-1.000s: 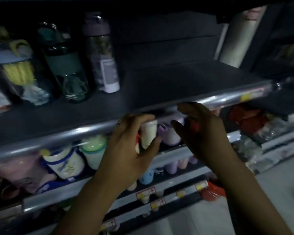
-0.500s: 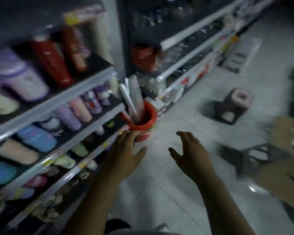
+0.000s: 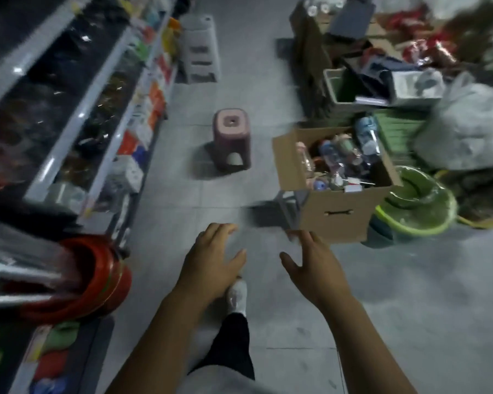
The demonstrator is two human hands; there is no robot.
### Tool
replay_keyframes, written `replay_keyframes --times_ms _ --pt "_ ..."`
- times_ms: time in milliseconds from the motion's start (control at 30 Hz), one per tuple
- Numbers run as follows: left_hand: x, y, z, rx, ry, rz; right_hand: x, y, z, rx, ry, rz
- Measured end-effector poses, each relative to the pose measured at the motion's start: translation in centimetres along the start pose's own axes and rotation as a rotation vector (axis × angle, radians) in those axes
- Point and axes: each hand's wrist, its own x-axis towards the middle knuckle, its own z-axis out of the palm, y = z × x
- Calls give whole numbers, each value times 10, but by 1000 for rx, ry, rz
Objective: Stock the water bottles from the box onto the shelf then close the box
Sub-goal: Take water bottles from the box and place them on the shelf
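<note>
An open cardboard box [image 3: 336, 214] stands on the floor ahead and to the right, raised on a small grey stool [image 3: 292, 204]. Several water bottles [image 3: 339, 156] lie jumbled inside it. My left hand [image 3: 211, 265] and my right hand [image 3: 315, 268] hang over the floor in front of me, fingers spread and holding nothing. The right hand's fingertips are just short of the box's near lower corner. The shelf [image 3: 69, 118] runs along the left side.
A pink stool [image 3: 232, 137] stands mid-aisle, a grey stool [image 3: 200, 49] farther back. A red bucket [image 3: 97, 280] with long wrapped items sits by the shelf at left. Green basins [image 3: 419, 206], bags and cartons crowd the right. My foot [image 3: 236, 297] is on the tiles.
My view has swung from the shelf to the aisle floor and the box. Both hands left the shelf's bottles and now reach out empty toward the box.
</note>
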Motion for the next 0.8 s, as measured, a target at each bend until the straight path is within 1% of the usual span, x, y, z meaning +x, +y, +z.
replay_keyframes --times_ms 133,267,400,533,633,800 --pt "129 55 24 4 -132 125 77 31 -40 8 35 158" --pt "239 114 34 6 -233 255 143 58 -82 89 135 295" --pt "319 152 55 35 -314 281 189 101 -100 111 122 399" --pt "382 164 90 60 -392 227 246 150 -111 125 108 438" --pt "425 178 121 40 -368 142 307 190 -120 119 85 369" --pt "471 206 169 -63 -363 -64 391 252 -150 132 -16 269"
